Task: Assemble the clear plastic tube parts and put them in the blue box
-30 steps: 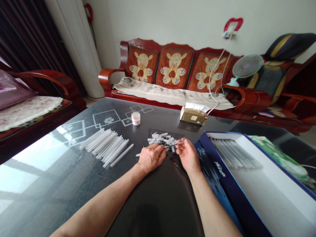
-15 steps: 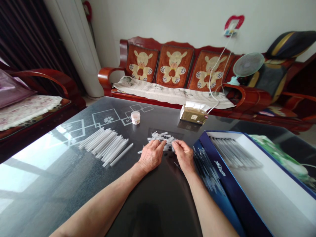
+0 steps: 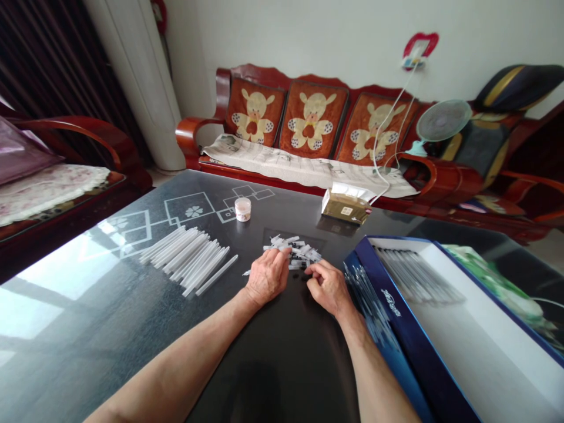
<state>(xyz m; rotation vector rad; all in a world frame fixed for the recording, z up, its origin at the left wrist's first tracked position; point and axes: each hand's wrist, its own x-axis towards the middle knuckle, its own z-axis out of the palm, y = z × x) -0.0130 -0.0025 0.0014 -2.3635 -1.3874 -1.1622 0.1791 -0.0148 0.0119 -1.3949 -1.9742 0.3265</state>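
My left hand [image 3: 267, 276] rests on the dark glass table [image 3: 132, 329] with its fingers curled, fingertips in a small heap of white and black pen parts [image 3: 296, 251]. What it pinches is hidden. My right hand [image 3: 326, 285] lies just right of it, fingers bent inward at the heap's near edge; I cannot make out what they hold. A fan of several white pen tubes [image 3: 187, 258] lies to the left of my left hand. An open blue box [image 3: 396, 317] with a row of assembled pens [image 3: 414, 276] inside stands to the right of my right hand.
A small white jar [image 3: 242, 209] and a tissue pack [image 3: 346, 204] stand further back on the table. A red wooden sofa [image 3: 308, 129] with bear cushions runs behind it, a small fan [image 3: 442, 119] at its right end. A wooden chair [image 3: 57, 176] stands at the left.
The thin black rod my hands held up between them is no longer raised. Both hands went down to the heap, and my right hand has drawn back slightly toward me.
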